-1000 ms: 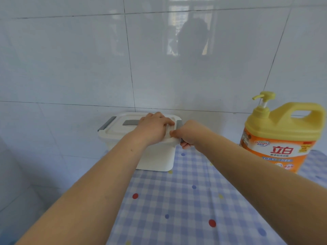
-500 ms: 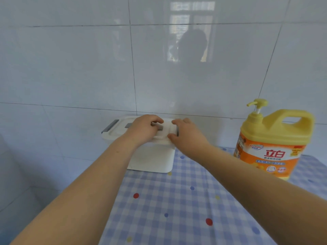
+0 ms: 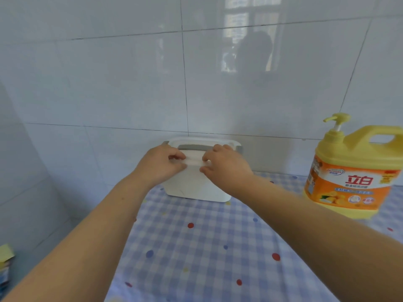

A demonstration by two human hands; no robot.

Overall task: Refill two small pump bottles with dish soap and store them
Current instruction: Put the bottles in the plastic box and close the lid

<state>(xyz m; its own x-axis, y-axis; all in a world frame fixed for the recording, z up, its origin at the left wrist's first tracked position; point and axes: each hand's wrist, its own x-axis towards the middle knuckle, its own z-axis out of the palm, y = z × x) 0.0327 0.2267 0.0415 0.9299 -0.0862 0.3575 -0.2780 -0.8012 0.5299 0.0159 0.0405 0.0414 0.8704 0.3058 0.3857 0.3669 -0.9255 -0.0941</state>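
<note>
Both hands have shifted to the front rim of the lid (image 3: 202,141). The right hand (image 3: 226,168) has left the right end of the box (image 3: 196,189), and the left hand (image 3: 160,165) has come off the grey handle (image 3: 193,147). Each hand grasps the lid rim, with fingers curled over the top and the thumb against the front. The hands lie side by side, slightly apart. The lid sits on the box. The box stands at the far edge of the table (image 3: 207,247), against the wall (image 3: 130,83), towards the left corner. The jug (image 3: 353,177) stands upright near the right edge, well apart from the box.
</note>
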